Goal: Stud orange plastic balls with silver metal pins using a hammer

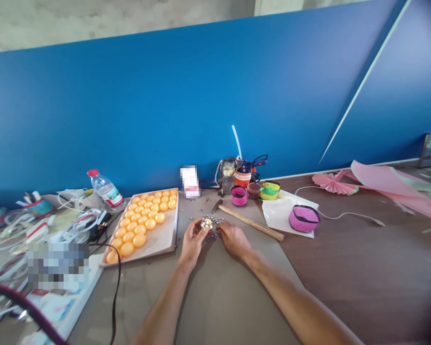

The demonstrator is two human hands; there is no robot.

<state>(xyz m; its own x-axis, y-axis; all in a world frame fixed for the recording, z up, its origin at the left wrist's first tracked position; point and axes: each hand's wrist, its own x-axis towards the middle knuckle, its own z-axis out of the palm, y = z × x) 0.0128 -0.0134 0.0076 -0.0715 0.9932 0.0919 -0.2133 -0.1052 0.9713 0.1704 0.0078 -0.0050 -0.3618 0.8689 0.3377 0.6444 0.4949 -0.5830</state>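
Note:
My left hand (191, 242) is curled round a small shiny ball covered in silver bits (206, 224), holding it just above the table. My right hand (232, 238) rests beside it, fingers bent and pinched toward the ball among several loose silver beads (215, 221) scattered on the brown table (345, 268). What the right fingers hold, if anything, is too small to make out. A white tray (165, 239) with several orange balls (140, 225) lies just left of my left hand.
A wooden-handled hammer (251, 221) lies behind my hands. Small pink cups (239, 195), a pink bowl (303, 218) on white paper, a water bottle (106, 190), a tool cup (243, 176), pink paper fans (334, 183), a black cable (115, 287) and clutter at left. Blue wall behind.

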